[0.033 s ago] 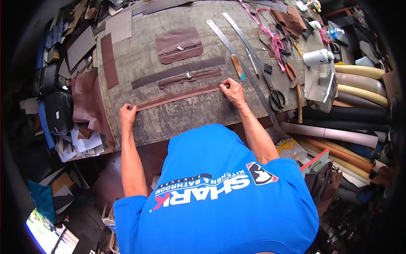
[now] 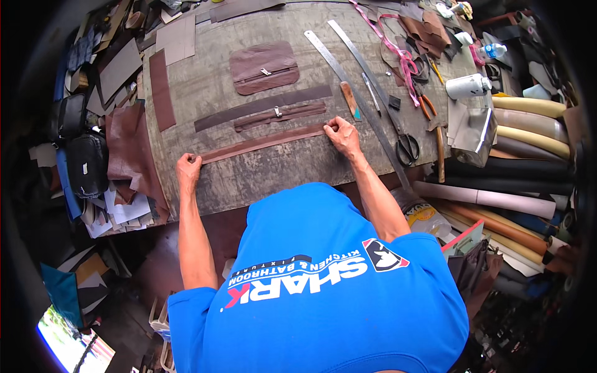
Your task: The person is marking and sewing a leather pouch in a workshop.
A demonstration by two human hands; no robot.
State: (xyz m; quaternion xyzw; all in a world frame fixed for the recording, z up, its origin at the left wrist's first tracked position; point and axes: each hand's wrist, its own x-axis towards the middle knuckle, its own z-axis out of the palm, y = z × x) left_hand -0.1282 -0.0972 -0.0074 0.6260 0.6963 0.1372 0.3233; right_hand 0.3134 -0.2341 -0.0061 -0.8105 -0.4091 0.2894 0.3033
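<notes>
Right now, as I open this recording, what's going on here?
A person in a blue shirt has a long brown strip laid out on a worn worktable, the left hand pinching one end and the right hand the other. Just beyond it lie a zippered strip and a dark strip, then a zippered brown panel. Metal rulers and scissors lie to the right.
</notes>
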